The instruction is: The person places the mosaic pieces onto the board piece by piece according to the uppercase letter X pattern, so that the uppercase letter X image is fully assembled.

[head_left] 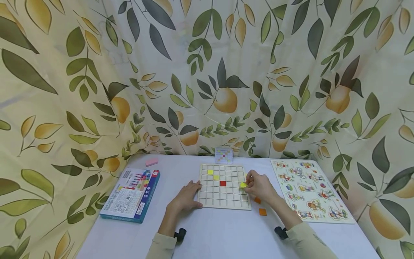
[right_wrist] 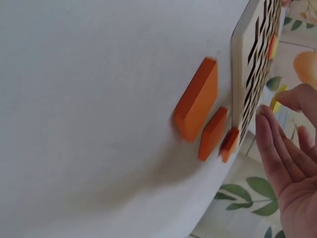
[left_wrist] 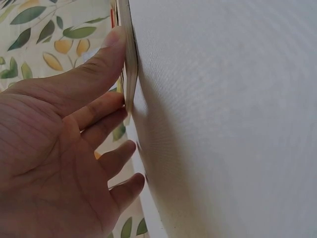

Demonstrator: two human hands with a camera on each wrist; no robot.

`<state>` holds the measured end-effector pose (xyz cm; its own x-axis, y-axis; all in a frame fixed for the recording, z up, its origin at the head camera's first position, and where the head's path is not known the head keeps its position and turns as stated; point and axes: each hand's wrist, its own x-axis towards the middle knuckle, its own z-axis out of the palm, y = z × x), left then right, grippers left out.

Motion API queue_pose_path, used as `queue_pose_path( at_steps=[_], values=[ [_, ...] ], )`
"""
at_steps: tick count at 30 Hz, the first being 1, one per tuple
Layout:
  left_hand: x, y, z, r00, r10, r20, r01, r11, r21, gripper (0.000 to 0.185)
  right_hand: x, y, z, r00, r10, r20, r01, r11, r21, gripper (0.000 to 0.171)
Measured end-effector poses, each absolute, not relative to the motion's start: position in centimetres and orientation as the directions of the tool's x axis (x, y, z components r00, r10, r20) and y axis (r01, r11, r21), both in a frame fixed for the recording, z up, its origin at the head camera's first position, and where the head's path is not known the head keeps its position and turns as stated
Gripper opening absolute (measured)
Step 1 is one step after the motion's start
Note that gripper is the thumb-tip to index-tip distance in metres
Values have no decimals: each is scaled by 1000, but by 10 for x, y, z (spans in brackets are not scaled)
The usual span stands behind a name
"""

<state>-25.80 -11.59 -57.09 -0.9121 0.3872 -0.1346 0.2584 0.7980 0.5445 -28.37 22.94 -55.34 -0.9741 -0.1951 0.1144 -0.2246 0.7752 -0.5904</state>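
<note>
right hand (head_left: 260, 187): pinches a yellow tile (head_left: 243, 185) at its fingertips, held over the right edge of the grid board (head_left: 224, 205).
yellow tile: looks small, light, rigid, probably smooth-faced; best taken by opposite edges so it drops flat into a cell.
near the right hand: orange tiles (right_wrist: 197, 100) lie on the worktop (head_left: 220, 233) just below the wrist, beside the board.
left hand (head_left: 187, 197): flat, fingers straight, resting against the board's left edge (left_wrist: 130, 59), steadying it.
board: thin, stiff, likely slides if nudged.
</note>
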Motion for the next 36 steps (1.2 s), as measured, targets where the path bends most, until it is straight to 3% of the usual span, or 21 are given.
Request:
queue_pose_path(
  at_steps=[18, 36],
  values=[
    [-259, -117, -573, -910, 393, -132, 262, 792, 552, 82, -289, 185, -562, -942, -319, 99, -318, 765, -560, 35],
    [-260, -117, -572, -908, 398, -132, 263, 786, 559, 82, -288, 179, -563, -943, -323, 76, -317, 812, -490, 21]
  ],
)
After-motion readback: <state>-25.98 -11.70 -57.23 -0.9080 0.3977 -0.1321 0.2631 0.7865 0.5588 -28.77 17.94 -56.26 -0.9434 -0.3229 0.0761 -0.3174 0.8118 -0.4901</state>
